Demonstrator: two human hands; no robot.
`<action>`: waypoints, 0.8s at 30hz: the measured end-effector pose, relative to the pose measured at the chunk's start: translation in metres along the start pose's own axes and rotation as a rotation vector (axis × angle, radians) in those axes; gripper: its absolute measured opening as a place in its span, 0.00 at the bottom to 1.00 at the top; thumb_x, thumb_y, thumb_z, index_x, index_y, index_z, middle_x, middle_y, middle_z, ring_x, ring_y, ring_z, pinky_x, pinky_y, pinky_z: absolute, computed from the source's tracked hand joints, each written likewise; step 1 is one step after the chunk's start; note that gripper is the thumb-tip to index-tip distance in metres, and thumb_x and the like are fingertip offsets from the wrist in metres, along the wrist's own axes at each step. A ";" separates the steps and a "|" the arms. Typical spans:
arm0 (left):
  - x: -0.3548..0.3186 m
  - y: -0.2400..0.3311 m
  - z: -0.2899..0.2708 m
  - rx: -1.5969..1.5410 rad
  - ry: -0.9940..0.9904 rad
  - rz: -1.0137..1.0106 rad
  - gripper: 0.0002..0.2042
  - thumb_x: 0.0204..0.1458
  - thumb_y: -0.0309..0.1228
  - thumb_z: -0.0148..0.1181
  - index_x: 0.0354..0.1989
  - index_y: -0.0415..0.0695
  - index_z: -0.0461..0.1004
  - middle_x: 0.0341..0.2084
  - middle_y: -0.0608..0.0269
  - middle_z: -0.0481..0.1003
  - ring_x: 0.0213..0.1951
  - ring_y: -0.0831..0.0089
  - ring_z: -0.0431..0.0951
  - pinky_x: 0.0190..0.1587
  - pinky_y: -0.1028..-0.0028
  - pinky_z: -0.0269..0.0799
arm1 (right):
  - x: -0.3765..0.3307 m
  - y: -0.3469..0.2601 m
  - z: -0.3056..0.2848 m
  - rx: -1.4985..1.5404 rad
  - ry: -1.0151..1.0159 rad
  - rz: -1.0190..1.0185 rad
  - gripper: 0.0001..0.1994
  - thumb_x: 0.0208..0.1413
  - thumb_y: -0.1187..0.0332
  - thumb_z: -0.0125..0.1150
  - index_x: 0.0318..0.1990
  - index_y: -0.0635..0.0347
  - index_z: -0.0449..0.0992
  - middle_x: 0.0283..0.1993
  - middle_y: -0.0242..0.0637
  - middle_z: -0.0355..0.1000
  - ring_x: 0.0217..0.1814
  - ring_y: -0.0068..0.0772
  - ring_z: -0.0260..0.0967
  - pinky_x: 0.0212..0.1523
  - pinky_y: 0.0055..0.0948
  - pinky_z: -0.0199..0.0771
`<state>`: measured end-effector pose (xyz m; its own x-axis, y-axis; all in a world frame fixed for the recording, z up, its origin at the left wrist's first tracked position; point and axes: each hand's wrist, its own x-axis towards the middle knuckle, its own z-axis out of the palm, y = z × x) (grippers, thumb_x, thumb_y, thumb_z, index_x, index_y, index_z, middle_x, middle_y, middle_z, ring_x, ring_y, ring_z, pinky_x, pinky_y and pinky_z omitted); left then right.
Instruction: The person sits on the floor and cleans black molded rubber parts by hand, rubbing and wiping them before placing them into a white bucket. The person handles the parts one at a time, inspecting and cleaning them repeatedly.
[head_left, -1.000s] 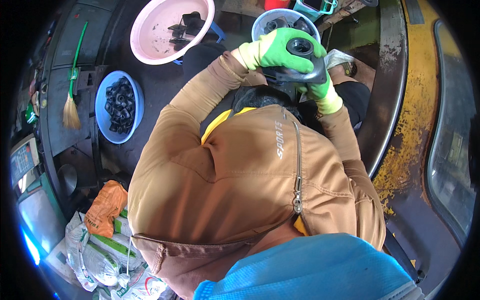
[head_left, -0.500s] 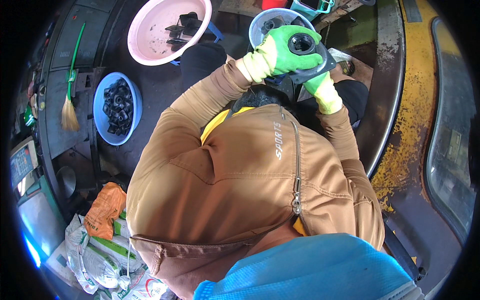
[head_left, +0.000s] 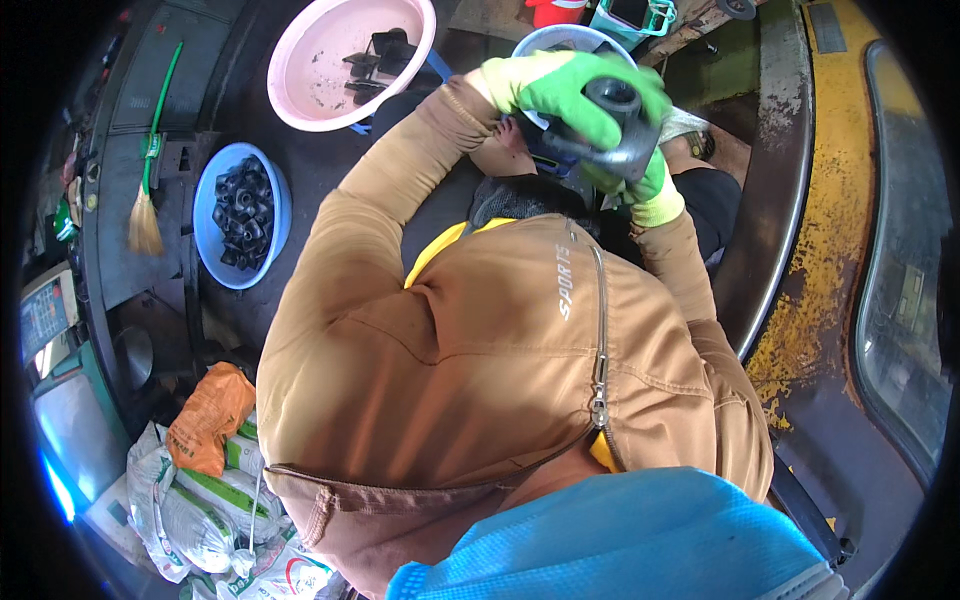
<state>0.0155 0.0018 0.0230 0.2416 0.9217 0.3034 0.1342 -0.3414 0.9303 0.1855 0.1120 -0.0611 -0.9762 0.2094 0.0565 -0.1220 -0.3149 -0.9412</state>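
Both of my hands wear green gloves with pale yellow-green cuffs. Between them is a black moulded part point(head_left: 632, 150) with a round, hollow collar on a wider flange. My left hand point(head_left: 565, 90) is wrapped over its top, fingers curled about the collar. From below, my right hand point(head_left: 655, 190) grips the flange side; its fingers are partly hidden and smeared by motion. Just beyond the hands stands a light blue basin point(head_left: 545, 38), mostly covered by my left glove.
A pink basin point(head_left: 300, 65) with several black pieces stands at the far left on a blue stool. Nearer left, a blue basin point(head_left: 280, 215) is full of black parts. A broom point(head_left: 145, 225) leans by grey cabinets. Rusty yellow machinery point(head_left: 820, 200) borders my right. Sacks point(head_left: 205, 510) lie lower left.
The black part has tipped and come slightly nearer to me. My left hand has shifted its grip around the collar, and that wrist is raised. The right hand stays underneath.
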 end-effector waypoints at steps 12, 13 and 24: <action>0.006 -0.030 0.050 0.076 0.739 0.073 0.21 0.40 0.28 0.72 0.45 0.41 0.75 0.43 0.63 0.75 0.46 0.74 0.75 0.50 0.74 0.71 | 0.023 0.010 0.022 -0.528 0.413 -0.440 0.26 0.51 0.70 0.63 0.58 0.61 0.63 0.54 0.40 0.68 0.55 0.37 0.68 0.53 0.33 0.69; 0.004 -0.027 0.047 0.109 0.720 0.094 0.21 0.40 0.28 0.72 0.45 0.41 0.75 0.43 0.63 0.75 0.46 0.74 0.75 0.50 0.73 0.71 | 0.021 0.007 0.020 -0.635 0.382 -0.447 0.26 0.50 0.70 0.64 0.58 0.61 0.64 0.53 0.40 0.68 0.55 0.37 0.68 0.53 0.33 0.69; -0.006 -0.012 0.030 0.033 0.388 0.077 0.20 0.40 0.27 0.69 0.45 0.39 0.75 0.45 0.57 0.76 0.48 0.68 0.75 0.53 0.68 0.70 | 0.001 -0.031 0.010 -0.675 -0.009 -0.195 0.24 0.44 0.71 0.71 0.51 0.62 0.72 0.48 0.39 0.74 0.50 0.34 0.71 0.50 0.31 0.73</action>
<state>0.0418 -0.0051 0.0039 -0.1283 0.8921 0.4332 0.1626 -0.4120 0.8966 0.1866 0.1126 -0.0284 -0.9495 0.1950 0.2458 -0.1604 0.3716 -0.9144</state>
